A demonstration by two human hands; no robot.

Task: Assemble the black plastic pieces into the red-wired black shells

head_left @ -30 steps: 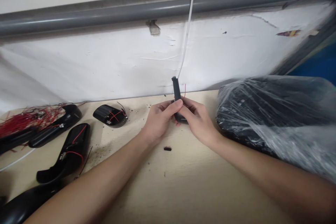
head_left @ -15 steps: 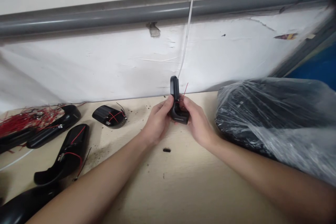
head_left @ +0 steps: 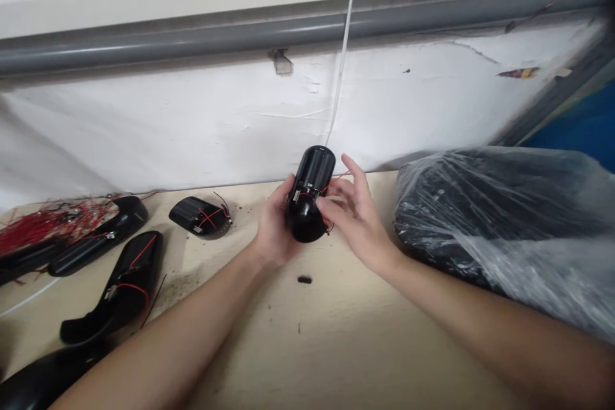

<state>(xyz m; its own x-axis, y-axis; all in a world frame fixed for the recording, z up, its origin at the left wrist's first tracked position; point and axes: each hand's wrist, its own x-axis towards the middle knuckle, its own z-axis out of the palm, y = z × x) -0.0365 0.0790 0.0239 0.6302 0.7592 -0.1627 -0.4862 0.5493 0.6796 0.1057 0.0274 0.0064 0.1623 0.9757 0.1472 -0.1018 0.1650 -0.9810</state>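
Observation:
A black plastic housing [head_left: 310,195] with red wires inside is held upright above the wooden table [head_left: 336,333], its open inner side facing me. My left hand [head_left: 273,230] wraps round its left side and grips it. My right hand [head_left: 353,218] is at its right side, thumb and forefinger touching the red wires near the middle, the other fingers spread. A small black piece [head_left: 304,280] lies on the table just below the hands.
Several black housings with red wires [head_left: 120,282] lie at the left, one more [head_left: 199,216] near the wall, beside a bundle of red wires [head_left: 43,221]. A clear plastic bag of black parts [head_left: 504,218] fills the right. A white cable [head_left: 343,51] hangs down the wall.
The housing has been turned from edge-on to show its open inner side. My right hand has loosened from a grip and its fingers have spread at the wires.

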